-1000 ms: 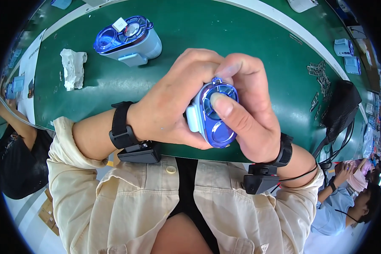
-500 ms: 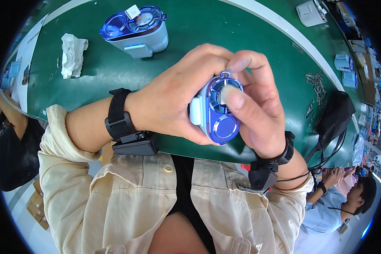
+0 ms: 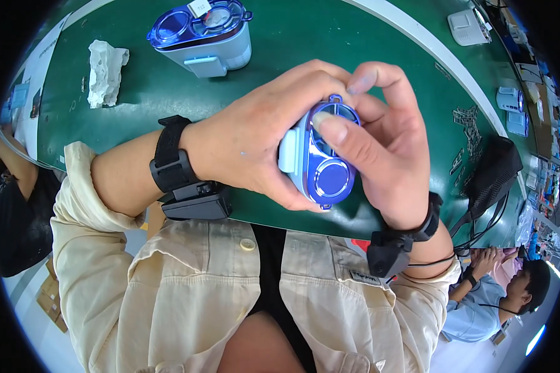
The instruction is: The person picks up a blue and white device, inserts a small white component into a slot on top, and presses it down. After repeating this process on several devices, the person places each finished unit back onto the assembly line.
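Note:
A small light-blue plastic case with a glossy, see-through dark-blue top stands tilted toward me between my hands. Two round parts and a loop at each end mark that top. My left hand is wrapped round the case from the left, fingers along its far side and thumb at its near end. The thumb of my right hand presses on the far round part, hiding most of it, while its other fingers curl by the right side. Beyond my left hand stands a similar case with a white square tag on top.
Crumpled white paper lies on the green table at the left. Small metal pieces and a black mesh pouch are at the right. A white device stands far right. Other people sit at both sides.
My right thumb has slid left and up across the round part, covering the white bit that showed beside it. The case is slightly higher in view, still in my left hand.

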### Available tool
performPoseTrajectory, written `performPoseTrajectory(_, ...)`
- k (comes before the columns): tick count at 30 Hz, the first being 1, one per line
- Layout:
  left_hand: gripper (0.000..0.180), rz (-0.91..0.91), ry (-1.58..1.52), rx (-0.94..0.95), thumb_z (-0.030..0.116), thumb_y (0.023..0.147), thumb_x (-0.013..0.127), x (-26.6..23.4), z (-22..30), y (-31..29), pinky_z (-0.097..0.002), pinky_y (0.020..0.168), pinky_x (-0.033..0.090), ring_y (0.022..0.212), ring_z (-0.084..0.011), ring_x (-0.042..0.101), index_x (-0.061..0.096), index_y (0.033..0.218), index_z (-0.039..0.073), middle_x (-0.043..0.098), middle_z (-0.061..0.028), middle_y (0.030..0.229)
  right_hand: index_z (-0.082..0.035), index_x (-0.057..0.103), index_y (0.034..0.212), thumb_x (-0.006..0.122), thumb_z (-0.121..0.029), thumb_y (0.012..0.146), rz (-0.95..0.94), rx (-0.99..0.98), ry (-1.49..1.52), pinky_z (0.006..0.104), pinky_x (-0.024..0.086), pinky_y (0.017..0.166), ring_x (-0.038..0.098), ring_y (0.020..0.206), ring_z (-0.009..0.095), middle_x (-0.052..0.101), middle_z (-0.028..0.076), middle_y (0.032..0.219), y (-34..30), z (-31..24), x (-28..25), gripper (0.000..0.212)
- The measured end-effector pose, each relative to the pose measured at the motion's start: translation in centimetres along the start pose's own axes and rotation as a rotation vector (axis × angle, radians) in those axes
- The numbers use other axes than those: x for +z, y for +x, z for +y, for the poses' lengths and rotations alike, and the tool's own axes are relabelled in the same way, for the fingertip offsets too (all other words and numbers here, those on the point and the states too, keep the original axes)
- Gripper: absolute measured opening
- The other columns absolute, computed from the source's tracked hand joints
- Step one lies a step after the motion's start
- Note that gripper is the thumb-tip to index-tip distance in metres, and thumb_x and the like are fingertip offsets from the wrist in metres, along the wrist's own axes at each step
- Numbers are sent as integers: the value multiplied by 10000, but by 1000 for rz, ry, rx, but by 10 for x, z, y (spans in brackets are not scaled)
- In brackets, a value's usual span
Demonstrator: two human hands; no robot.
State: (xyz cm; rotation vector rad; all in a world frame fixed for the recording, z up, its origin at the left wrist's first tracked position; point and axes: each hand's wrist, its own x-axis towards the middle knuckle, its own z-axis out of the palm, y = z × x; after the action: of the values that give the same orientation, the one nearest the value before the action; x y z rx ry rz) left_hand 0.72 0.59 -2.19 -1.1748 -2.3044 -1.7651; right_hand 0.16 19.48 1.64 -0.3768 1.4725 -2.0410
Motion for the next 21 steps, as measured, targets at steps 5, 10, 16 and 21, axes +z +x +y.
performPoseTrajectory(5, 877, -11, -4, -25, 280, 491, 930, -1, 1, -1, -391, 945, 408, 1123, -290, 489, 470, 1205, 63, 471, -139, 1229, -73, 389, 1193, 630, -81, 910, -30, -12, 203, 284, 500, 826, 604, 980, 155, 620, 129, 1084, -1, 11, -5, 372)
performPoseTrajectory(10, 860, -30, 10, -8, 278, 480, 934, -1, 3, 2, -393, 946, 405, 1133, -287, 480, 476, 1177, 68, 487, -121, 1194, -77, 391, 1199, 631, -68, 904, 30, 26, 261, 275, 499, 828, 609, 990, 159, 621, 146, 1117, -5, 7, -2, 381)
performPoseTrajectory(16, 866, -41, 12, -6, 281, 472, 940, -2, 1, 3, -415, 977, 391, 1180, -303, 464, 474, 1173, 76, 506, -96, 1157, -73, 395, 1192, 639, -38, 887, -26, 51, 16, 266, 497, 828, 613, 993, 162, 622, 149, 1124, 0, -4, -5, 392)
performPoseTrajectory(21, 873, -28, 21, 17, 287, 473, 944, -4, -2, 2, -430, 1008, 375, 1230, -319, 440, 474, 1179, 77, 511, -86, 1164, -67, 384, 1238, 627, -62, 901, -37, 113, 41, 280, 500, 835, 610, 1012, 164, 617, 149, 1147, 3, -9, -7, 415)
